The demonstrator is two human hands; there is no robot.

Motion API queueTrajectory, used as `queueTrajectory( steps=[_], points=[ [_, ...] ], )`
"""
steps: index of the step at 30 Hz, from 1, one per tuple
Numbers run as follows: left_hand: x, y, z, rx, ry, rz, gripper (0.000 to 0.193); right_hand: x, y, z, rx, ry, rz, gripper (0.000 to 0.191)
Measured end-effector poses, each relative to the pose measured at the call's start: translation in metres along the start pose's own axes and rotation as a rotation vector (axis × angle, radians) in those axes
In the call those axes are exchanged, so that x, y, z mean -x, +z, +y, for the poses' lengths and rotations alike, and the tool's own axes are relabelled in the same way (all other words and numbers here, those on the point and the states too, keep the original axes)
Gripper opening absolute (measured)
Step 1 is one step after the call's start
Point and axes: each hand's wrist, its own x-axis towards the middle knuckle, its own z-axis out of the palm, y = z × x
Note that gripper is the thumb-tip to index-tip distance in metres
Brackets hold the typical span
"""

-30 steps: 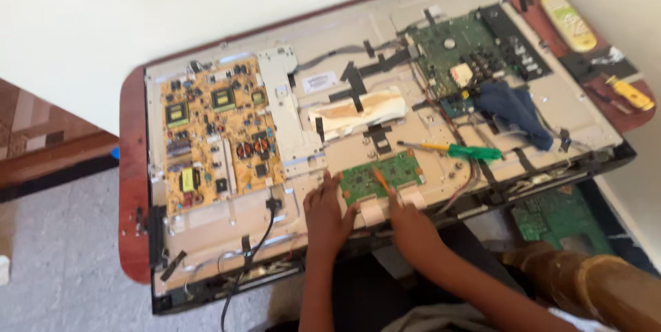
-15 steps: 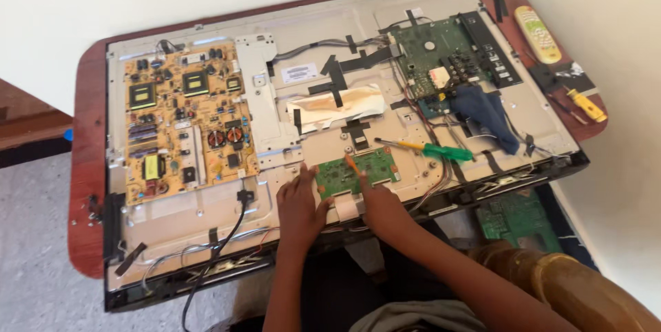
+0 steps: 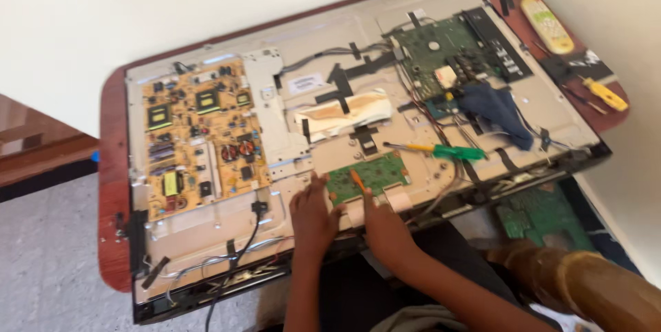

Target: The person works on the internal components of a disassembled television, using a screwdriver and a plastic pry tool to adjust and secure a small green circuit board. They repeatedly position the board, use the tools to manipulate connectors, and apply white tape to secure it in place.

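Note:
An opened flat-screen panel (image 3: 227,236) lies back-up on a red-brown table (image 3: 111,187). Both my hands rest at its near edge by a small green circuit board (image 3: 379,172). My left hand (image 3: 313,216) lies flat with its fingers spread, touching the board's left end. My right hand (image 3: 385,227) reaches the board's lower edge with one finger stretched out. A thin orange stick (image 3: 357,180) juts from that fingertip across the board; whether the hand grips it is unclear.
A yellow-brown power board (image 3: 196,136) sits at the left and a larger green board (image 3: 447,53) at the right. Also there: a green-handled screwdriver (image 3: 447,152), a dark blue cloth (image 3: 499,110), a remote (image 3: 547,24), a yellow tool (image 3: 606,94), and a loose green board (image 3: 540,215) below.
My view has shifted, so the panel sits differently in frame. Both hands stay at the small green board, with the orange stick in the same spot on it.

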Motion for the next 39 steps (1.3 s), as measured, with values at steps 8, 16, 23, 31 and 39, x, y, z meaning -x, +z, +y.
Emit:
queueTrajectory(
  steps=[8,16,23,31,39],
  points=[
    [0.001,-0.002,0.003,-0.036,0.066,0.064,0.087,0.015,-0.006,-0.016,0.034,0.000,-0.048,0.072],
    [0.000,-0.002,0.003,-0.037,-0.017,-0.004,0.083,0.028,-0.018,-0.017,0.020,-0.011,-0.165,0.083],
    [0.001,0.001,-0.001,-0.059,-0.029,-0.021,0.080,0.026,0.001,-0.031,0.128,-0.098,0.038,0.062],
    [-0.001,-0.001,-0.003,-0.056,-0.053,-0.033,0.086,0.036,-0.008,-0.038,0.030,-0.122,0.165,0.050],
    [-0.001,-0.004,-0.001,-0.085,-0.017,-0.012,0.084,0.040,-0.018,-0.021,0.158,-0.002,0.085,0.055]
  ],
)
